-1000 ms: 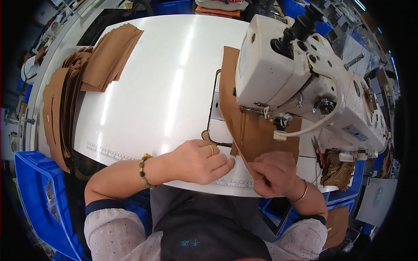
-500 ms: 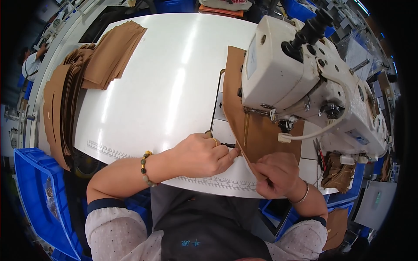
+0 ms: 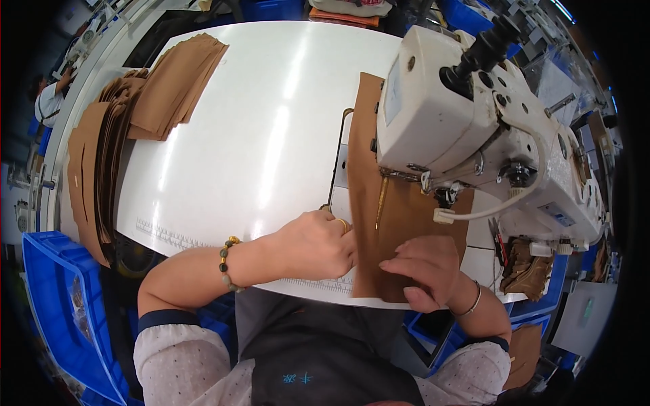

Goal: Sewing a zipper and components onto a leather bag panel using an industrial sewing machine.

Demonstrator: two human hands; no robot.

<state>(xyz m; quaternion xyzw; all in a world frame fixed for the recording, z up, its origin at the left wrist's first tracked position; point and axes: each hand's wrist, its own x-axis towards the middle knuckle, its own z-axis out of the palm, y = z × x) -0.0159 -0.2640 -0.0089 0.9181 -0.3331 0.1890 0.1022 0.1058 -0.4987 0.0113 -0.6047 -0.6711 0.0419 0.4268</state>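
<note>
A brown fabric panel (image 3: 406, 271) lies under the white sewing machine (image 3: 426, 108), a narrow gold strip (image 3: 380, 203) running lengthwise on it beside the presser area. My left hand (image 3: 315, 243) is closed at the panel's left edge; its fingertips and whatever they hold are hidden there. My right hand (image 3: 423, 267) lies over the panel's near part, fingers loosely extended and apart, gripping nothing visible.
The white table (image 3: 230, 155) carries stacks of brown pieces (image 3: 172, 84) at left. Scissors (image 3: 500, 243) and brown scraps (image 3: 521, 267) sit right of the machine. Blue bins (image 3: 61, 304) flank the table; another person (image 3: 47, 101) is at far left.
The panel's near edge, earlier raised and pinched in my right hand, now lies flatter and further left. My right fingers have released it and spread. My left hand has moved slightly up.
</note>
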